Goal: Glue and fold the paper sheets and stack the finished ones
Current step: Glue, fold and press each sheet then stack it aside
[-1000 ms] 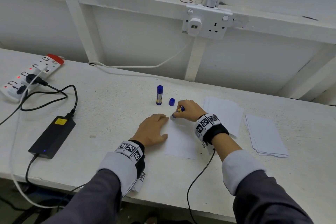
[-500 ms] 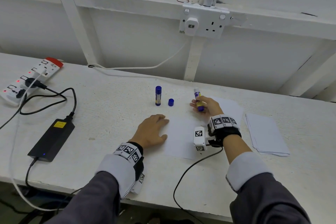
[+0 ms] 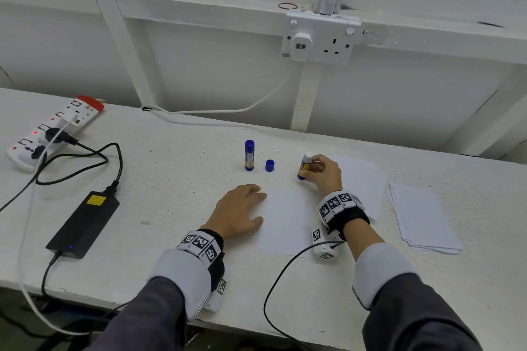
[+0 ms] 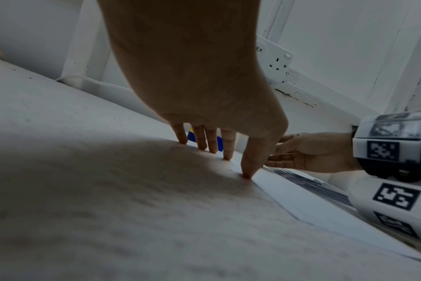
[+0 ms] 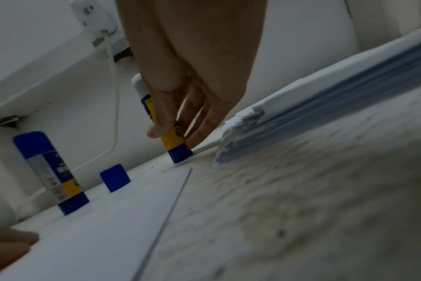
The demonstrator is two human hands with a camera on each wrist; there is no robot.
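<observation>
**Q:** Head view, a white workbench against a white wall — what lies on it, biggest first?

**A:** A black power brick sits toward the left edge, cabled to a power strip at the far-left corner. Two piles of white paper occupy the right side: one stack near the right edge, another just left of it, partly under the right wrist. A single sheet lies flat at the middle of the front edge.

**Q:** And the hands?

**A:** The left hand lies flat, fingers straight; the left wrist view shows its fingertips pressed down at the sheet's left border. The right hand grasps an uncapped glue stick between thumb and fingers, upright, white tip up. In the right wrist view that glue stick has its blue base touching the tabletop just beyond the sheet's far edge, beside the nearer paper pile.

**Q:** Smaller items?

**A:** A capped glue stick stands upright toward the back of the bench, with a loose blue cap just to its right, both apart from the sheet
</observation>
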